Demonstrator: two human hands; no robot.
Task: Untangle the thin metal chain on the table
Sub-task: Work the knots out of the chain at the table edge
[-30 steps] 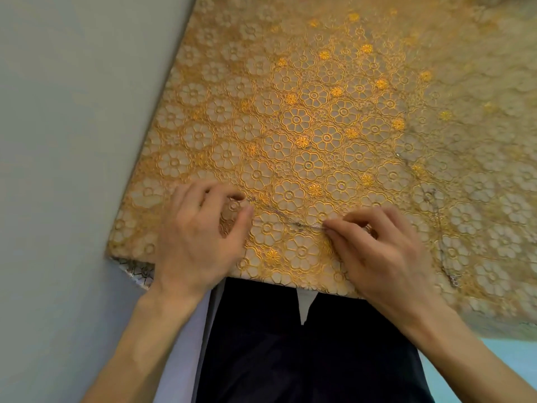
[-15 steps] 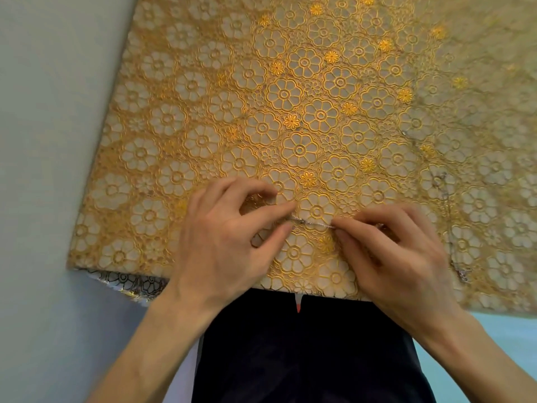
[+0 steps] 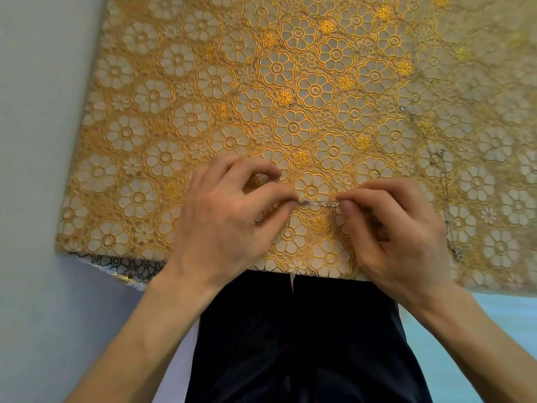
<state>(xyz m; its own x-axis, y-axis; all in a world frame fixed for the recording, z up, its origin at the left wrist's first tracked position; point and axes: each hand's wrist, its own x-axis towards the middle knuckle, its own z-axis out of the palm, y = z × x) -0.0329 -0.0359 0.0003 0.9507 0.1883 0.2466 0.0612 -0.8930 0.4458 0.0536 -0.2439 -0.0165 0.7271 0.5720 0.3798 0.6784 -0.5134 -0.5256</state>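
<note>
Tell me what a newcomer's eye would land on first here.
The gold flower-patterned tablecloth fills most of the view. Near its front edge, the left hand and the right hand each pinch the thin metal chain, a short stretch of it running straight between their fingertips. Dark clothing shows below the table edge.

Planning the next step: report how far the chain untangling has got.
Done: nothing clearly finished. In hand: left hand and right hand pinch a short taut stretch of the chain, a small clump by the left hand. Left: that clump, plus the strand trailing over the tablecloth on the right.
</note>
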